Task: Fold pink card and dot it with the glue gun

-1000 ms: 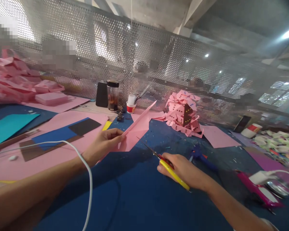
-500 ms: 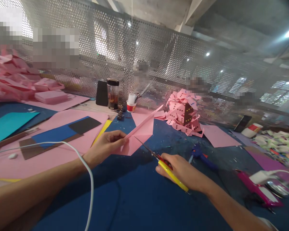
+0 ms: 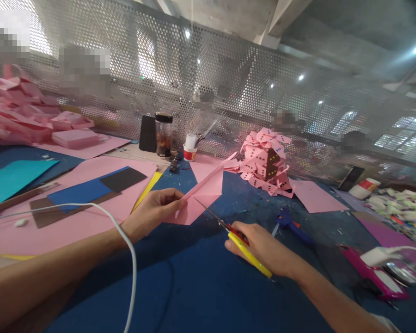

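Head view. Folded pink sheet, one: held above the blue tabletop, its near-left end pinched firmly between thumb and fingers of the left hand. Scissors, one: handles wrapped in the closed right hand; blade gap too fine to tell. Condition: crease made, one edge raised; cutting seemingly unfinished, no completed cut discernible. Orientation: sheet's long axis runs away and rightward; scissors point away and leftward, tips at the sheet, contact uncertain.

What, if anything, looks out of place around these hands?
The white cable crosses in front of the left forearm, which looks odd: it might snag while the left hand holds pink paper.
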{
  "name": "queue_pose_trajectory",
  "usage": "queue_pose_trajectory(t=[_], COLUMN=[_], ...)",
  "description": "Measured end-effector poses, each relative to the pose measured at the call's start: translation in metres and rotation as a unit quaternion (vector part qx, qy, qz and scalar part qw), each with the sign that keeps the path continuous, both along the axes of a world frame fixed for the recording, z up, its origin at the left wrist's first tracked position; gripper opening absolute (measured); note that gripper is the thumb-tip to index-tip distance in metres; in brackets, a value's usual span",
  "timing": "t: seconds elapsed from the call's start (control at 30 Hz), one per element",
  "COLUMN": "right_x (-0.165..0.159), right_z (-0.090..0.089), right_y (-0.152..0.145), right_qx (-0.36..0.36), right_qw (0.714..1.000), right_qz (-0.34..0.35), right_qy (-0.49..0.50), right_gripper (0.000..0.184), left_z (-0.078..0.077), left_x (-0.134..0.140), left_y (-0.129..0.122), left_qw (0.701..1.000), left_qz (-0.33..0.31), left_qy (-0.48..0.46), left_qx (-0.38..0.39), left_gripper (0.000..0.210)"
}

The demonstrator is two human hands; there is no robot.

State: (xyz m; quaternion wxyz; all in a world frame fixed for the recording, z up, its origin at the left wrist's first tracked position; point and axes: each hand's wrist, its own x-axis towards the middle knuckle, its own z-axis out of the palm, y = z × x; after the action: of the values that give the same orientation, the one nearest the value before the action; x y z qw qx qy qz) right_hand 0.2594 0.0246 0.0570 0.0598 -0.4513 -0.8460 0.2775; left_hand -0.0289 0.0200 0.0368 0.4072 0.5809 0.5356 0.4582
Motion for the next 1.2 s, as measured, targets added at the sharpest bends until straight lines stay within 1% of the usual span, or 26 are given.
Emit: queue_pose_trajectory(t=[0.2, 0.37, 0.63, 0.73, 0.83, 1.03, 1.2], right_x=[0.000, 0.002, 0.003, 0.003, 0.004, 0.003, 0.003], right_z=[-0.001, -0.005, -0.009, -0.010, -0.011, -0.013, -0.013], right_y=[0.000, 0.001, 0.002, 0.002, 0.003, 0.003, 0.003], right_qx=[0.001, -0.001, 0.012, 0.019, 0.026, 0.028, 0.034], right_qw=[1.000, 1.000, 1.000, 1.000, 1.000, 0.999, 0.999], right_qz=[-0.003, -0.005, -0.008, -0.009, -0.008, -0.014, -0.012], right_qy=[0.000, 0.002, -0.004, -0.006, -0.006, -0.012, -0.007], right_gripper=[0.028, 0.030, 0.033, 0.033, 0.033, 0.034, 0.036], left_z=[0.001, 0.000, -0.004, -0.005, -0.004, -0.001, -0.001], left_x=[0.001, 0.001, -0.003, -0.003, -0.002, -0.001, -0.001], left_y=[-0.002, -0.001, 0.001, 0.002, 0.001, -0.001, -0.001], left_qw=[1.000, 1.000, 1.000, 1.000, 1.000, 1.000, 1.000], left_qz=[0.001, -0.002, -0.024, -0.022, -0.020, -0.024, -0.028], left_qy=[0.002, 0.006, 0.000, -0.001, -0.002, 0.011, 0.010], left_qx=[-0.024, -0.027, -0.012, -0.007, 0.000, -0.013, -0.004], left_gripper=[0.031, 0.031, 0.032, 0.032, 0.032, 0.032, 0.033])
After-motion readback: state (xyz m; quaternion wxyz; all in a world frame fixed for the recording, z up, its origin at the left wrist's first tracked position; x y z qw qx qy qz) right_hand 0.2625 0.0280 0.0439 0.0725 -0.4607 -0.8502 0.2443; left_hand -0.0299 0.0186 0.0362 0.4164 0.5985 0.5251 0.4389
